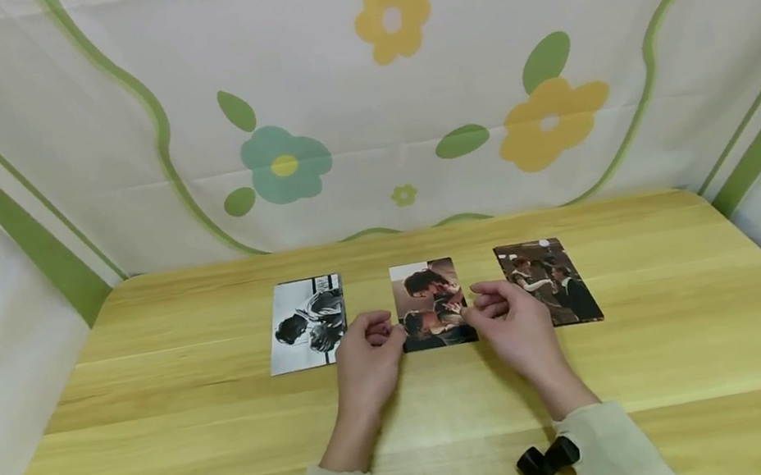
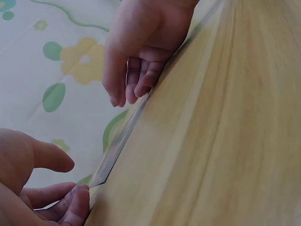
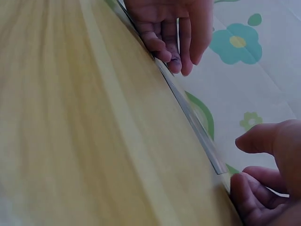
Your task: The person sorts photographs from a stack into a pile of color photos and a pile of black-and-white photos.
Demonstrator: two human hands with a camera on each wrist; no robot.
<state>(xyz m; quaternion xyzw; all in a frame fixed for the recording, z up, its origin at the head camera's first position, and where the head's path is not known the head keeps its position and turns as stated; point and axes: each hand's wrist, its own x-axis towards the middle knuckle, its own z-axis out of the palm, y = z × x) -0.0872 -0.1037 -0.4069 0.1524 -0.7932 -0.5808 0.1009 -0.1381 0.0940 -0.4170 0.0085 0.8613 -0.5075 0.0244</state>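
1. Floral cloth (image 1: 357,91) backs the pale wooden desk (image 1: 158,439), and three photos lie in a row toward its far edge.
2. The middle photo (image 1: 429,296) lies flat at mid-desk. My left hand (image 1: 368,356) meets its left edge with curled fingertips, and my right hand (image 1: 513,320) meets its right edge the same way.
3. I cannot tell whether either hand pinches the photo or only touches it.
4. Judgement: the print is thin, light, glossy, easily creased and hard to lift off flat wood. Take it by opposite edges.
5. The black-and-white photo (image 1: 307,322) lies toward the left and the dark photo (image 1: 546,282) toward the right, both untouched.
6. Both hands partly cover the middle photo's near corners. The wrist views show the print only edge-on (image 2: 117,146).
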